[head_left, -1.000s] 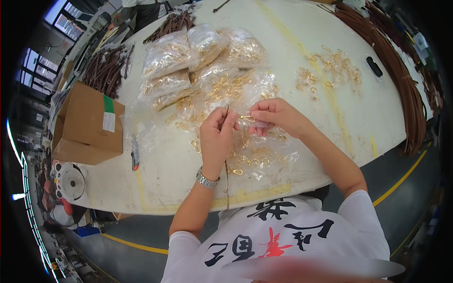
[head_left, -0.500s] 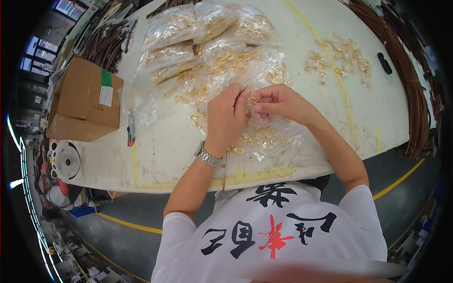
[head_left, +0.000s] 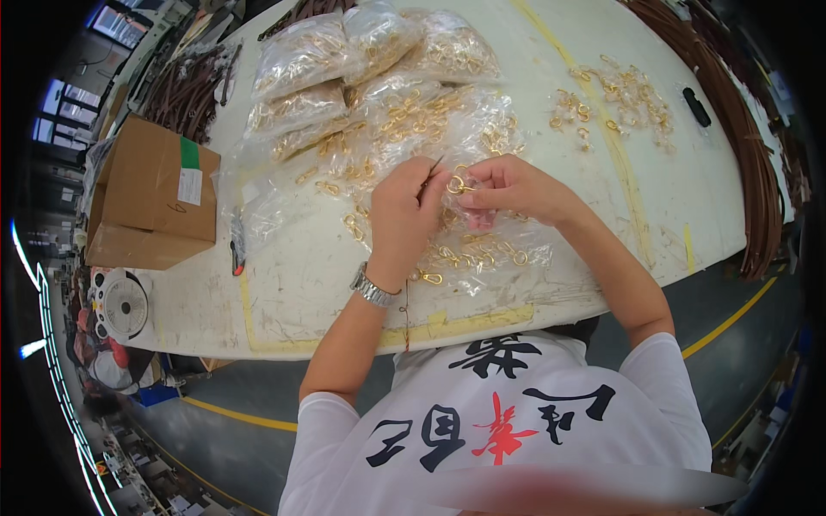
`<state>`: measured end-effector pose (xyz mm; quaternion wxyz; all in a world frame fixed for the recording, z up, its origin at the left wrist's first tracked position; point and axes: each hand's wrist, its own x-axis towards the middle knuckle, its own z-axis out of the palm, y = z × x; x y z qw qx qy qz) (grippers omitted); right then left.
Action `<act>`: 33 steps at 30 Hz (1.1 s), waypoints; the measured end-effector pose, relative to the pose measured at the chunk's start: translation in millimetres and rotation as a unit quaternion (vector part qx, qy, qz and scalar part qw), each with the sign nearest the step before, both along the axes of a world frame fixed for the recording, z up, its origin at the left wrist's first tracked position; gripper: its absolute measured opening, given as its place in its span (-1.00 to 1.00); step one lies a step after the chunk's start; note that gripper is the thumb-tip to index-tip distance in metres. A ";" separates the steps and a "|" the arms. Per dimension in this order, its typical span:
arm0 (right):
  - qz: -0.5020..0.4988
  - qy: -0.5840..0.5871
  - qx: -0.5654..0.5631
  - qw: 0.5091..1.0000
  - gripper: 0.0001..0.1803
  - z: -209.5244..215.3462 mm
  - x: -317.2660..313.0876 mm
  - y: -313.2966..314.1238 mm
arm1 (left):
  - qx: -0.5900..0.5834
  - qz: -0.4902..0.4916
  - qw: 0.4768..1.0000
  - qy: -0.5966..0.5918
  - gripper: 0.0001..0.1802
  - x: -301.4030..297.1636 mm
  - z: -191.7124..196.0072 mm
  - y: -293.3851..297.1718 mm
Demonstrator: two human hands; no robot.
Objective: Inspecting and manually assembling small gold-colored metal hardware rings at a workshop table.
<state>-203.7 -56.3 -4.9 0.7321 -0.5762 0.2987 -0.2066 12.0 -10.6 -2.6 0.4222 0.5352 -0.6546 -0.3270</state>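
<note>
Between the thumb and fingers of my right hand (head_left: 516, 187) is a gold snap hook (head_left: 456, 184), its ring turned toward my left hand. My left hand (head_left: 403, 215) is closed right beside it, and a thin dark pointed tool (head_left: 437, 162) sticks out above its thumb. Whether the left fingertips also touch the hook I cannot tell. Clear plastic wrap shows around the right fingertips. Under and in front of both hands lie several more gold snap hooks (head_left: 447, 254) on clear plastic.
Plastic bags of gold hooks (head_left: 305, 56) are piled beyond my hands. Loose wrapped hooks (head_left: 637, 96) and a black object (head_left: 696, 107) lie right, near brown straps (head_left: 761, 206). Leftward are a cardboard box (head_left: 142, 185), a cutter (head_left: 237, 249) and a fan (head_left: 125, 301).
The gold hook has turned between my hands, so its ring shows more fully. My left hand has shifted slightly left and down; the right hand stays nearly in place.
</note>
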 end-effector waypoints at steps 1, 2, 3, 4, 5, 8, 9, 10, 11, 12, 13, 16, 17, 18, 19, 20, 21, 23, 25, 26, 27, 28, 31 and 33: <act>0.010 -0.012 0.010 1.000 -0.78 -1.7 1.4 0.5 | -0.108 -0.003 0.992 -0.072 -0.90 -2.4 -4.0 0.4; 0.013 -0.011 0.011 1.000 -0.78 -3.1 2.4 1.4 | -0.214 -0.006 0.966 -0.143 -0.93 -4.4 -6.7 0.5; 0.012 -0.009 0.029 0.999 -0.77 -4.3 3.1 2.6 | -0.213 -0.002 0.967 -0.143 -0.93 -5.4 -8.2 -0.7; 0.010 -0.006 0.047 0.999 -0.76 -5.0 3.1 2.8 | -0.224 -0.004 0.966 -0.130 -0.93 -6.7 -8.3 -3.3; 0.014 -0.005 0.047 0.999 -0.76 -4.7 1.9 2.0 | -0.236 -0.005 0.965 -0.117 -0.92 -7.1 -7.2 -3.9; 0.052 0.030 0.037 0.997 -0.72 -3.4 -5.2 -3.5 | -0.033 0.045 0.998 0.043 -0.85 -6.8 6.1 -0.4; 0.027 0.018 0.031 0.999 -0.72 -4.2 -7.0 -5.8 | -0.035 0.046 0.997 0.045 -0.85 -1.8 3.6 -3.5; 0.002 0.008 0.025 1.000 -0.70 -3.0 -6.9 -6.6 | 0.006 0.067 0.992 0.103 -0.83 5.3 2.6 -7.9; 0.005 0.011 0.024 1.000 -0.70 -1.9 -3.5 -4.7 | 0.047 0.087 0.982 0.160 -0.81 9.3 1.5 -9.8; -0.094 -0.018 0.025 0.995 -0.69 -0.7 2.8 -0.3 | 0.046 0.089 0.981 0.163 -0.81 8.1 -0.9 -7.4; -0.190 -0.047 0.026 0.980 -0.68 1.4 9.2 1.8 | 0.037 0.058 0.981 0.180 -0.78 2.0 7.8 -2.9; -0.178 -0.120 0.024 0.976 -0.61 0.2 16.9 7.1 | 0.018 0.000 0.979 0.201 -0.72 -17.4 7.9 6.8; -0.175 -0.117 0.024 0.977 -0.61 0.1 21.1 11.1 | 0.009 -0.027 0.979 0.201 -0.69 -20.9 8.1 9.8; -0.170 -0.150 0.058 0.972 -0.60 0.1 25.9 15.4 | 0.060 -0.031 0.983 0.169 -0.66 -17.4 10.4 12.2; -0.165 -0.183 0.090 0.965 -0.59 0.4 29.7 16.5 | 0.059 -0.030 0.983 0.171 -0.66 -16.3 11.2 12.7; -0.164 -0.182 0.090 0.965 -0.59 0.4 29.6 15.5 | 0.087 -0.033 0.974 0.207 -0.67 -15.6 11.6 13.1; -0.136 -0.195 0.098 0.966 -0.58 0.4 28.0 14.0 | 0.115 -0.036 0.963 0.242 -0.68 -14.7 11.6 13.0; -0.111 -0.208 0.106 0.966 -0.57 -1.9 24.4 12.7 | 0.141 -0.052 0.948 0.281 -0.70 -11.3 10.5 9.6; -0.125 -0.211 0.124 0.961 -0.56 -7.6 22.8 11.9 | 0.167 -0.068 0.931 0.318 -0.71 -10.5 8.1 7.5; -0.126 -0.211 0.124 0.961 -0.56 -7.9 22.4 11.9 | 0.161 -0.072 0.933 0.314 -0.74 -11.0 6.6 6.6; -0.142 -0.196 0.113 0.964 -0.54 -8.1 22.5 12.0 | 0.155 -0.077 0.935 0.309 -0.76 -11.6 5.4 5.7; -0.159 -0.180 0.103 0.965 -0.53 -6.9 23.3 13.7 | 0.156 -0.079 0.935 0.308 -0.76 -11.9 4.3 6.2; -0.187 -0.156 0.062 0.968 -0.50 6.4 26.5 16.5 | 0.159 -0.105 0.933 0.306 -0.77 -14.1 -0.1 7.7; -0.195 -0.143 0.060 0.968 -0.49 8.4 30.4 19.6 | 0.208 -0.114 0.916 0.323 -0.76 -16.8 -4.9 8.2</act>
